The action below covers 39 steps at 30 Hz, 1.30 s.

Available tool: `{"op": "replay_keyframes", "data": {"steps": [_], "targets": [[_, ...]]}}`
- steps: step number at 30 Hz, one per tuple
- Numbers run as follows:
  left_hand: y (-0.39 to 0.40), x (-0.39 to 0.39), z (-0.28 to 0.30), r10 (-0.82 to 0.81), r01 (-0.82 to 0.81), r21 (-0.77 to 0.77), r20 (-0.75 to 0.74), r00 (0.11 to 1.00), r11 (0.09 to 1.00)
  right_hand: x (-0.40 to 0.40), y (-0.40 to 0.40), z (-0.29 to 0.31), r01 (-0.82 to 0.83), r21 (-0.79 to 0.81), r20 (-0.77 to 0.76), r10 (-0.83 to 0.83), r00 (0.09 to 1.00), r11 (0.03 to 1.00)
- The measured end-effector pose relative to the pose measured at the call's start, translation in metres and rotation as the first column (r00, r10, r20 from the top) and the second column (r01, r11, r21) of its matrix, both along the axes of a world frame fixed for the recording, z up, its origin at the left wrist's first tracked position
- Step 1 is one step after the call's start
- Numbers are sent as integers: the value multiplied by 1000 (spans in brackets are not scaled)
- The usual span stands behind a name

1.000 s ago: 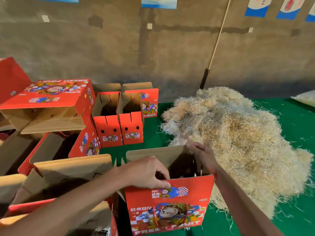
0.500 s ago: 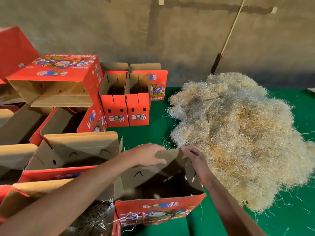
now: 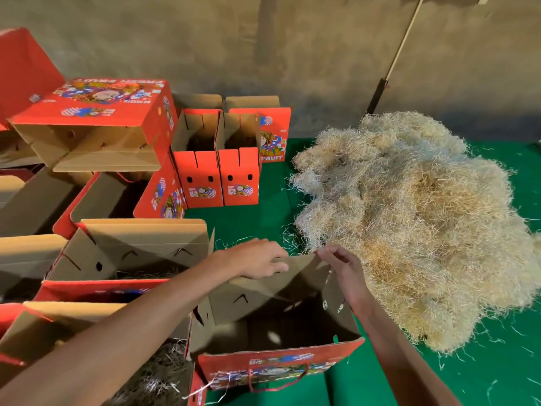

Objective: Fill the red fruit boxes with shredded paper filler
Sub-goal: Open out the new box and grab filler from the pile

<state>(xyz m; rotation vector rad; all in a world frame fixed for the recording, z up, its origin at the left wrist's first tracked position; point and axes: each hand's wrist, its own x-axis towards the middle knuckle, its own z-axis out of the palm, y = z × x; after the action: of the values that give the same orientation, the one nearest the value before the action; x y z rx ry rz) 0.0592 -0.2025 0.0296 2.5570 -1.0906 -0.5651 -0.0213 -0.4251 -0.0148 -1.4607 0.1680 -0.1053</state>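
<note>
Covering the table is a green cloth [image 3: 483, 376], and on its right side a big pale heap of shredded paper filler [image 3: 409, 224] is piled. Just beside the heap, at the front, an open red cardboard fruit box with a picture on its side [image 3: 278, 367] is stood upright. Its inside is dark and looks bare of filler. More open red boxes [image 3: 216, 177] are lined up on the left and at the back, and some filler is seen in the nearest box on the left [image 3: 152, 376]. A thin wooden stick [image 3: 401, 48] is leaned on the grey wall. The back flap of the front box [image 3: 292, 268] is held by the left hand [image 3: 254, 259], with fingers curled over its top edge. The flap's right corner is pinched by the right hand [image 3: 345, 271], its fingers bent at the edge.
</note>
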Motion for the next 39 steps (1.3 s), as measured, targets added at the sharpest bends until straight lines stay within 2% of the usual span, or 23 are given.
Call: {"op": "replay_keyframes", "data": {"steps": [4,7,9,12,15,17,19,23,27,29,30,31,34,39], "targets": [[3,-3,-2,-43,43,-11,-4,999,999,-1,-3,1,-14,-15,-10,14,1000,1000],[5,-3,-6,-45,44,-14,-77,996,999,-3,-11,-3,-81,-53,-109,75,991,995],[3,0,-7,-39,36,-26,-115,993,999,5,-18,-4,-109,-17,-196,103,975,994],[-2,7,-6,-23,14,-45,-218,976,999,30,-31,-8,-74,-19,-198,69,978,997],[-10,16,-1,56,-134,-163,-413,909,977,63,-44,-15,-50,-203,-180,13,984,978],[-20,28,2,90,-236,-260,-470,878,936,87,-49,-17,-48,-374,-182,-22,983,926],[-30,43,4,125,-287,-321,-443,888,903,108,-50,-16,-79,-543,-188,-29,982,836],[-51,76,-6,195,-353,-363,-405,893,862,149,-47,-27,-144,-739,-205,-15,979,658],[-62,107,-26,277,-460,-384,-444,852,801,189,-48,-44,-221,-941,-229,-4,973,255],[-63,126,-37,332,-551,-394,-498,801,736,212,-50,-56,-323,-946,-323,17,946,-12],[-64,137,-41,357,-595,-402,-525,773,696,223,-52,-62,-371,-921,-377,24,926,-122],[-64,147,-45,378,-635,-408,-550,744,655,234,-54,-68,-403,-896,-416,30,909,-187],[-67,171,-53,433,-713,-391,-593,679,583,254,-60,-87,-460,-861,-475,17,880,-215],[-70,189,-75,448,-736,-330,-624,640,592,267,-68,-120,-486,-825,-510,7,860,-288]]}}
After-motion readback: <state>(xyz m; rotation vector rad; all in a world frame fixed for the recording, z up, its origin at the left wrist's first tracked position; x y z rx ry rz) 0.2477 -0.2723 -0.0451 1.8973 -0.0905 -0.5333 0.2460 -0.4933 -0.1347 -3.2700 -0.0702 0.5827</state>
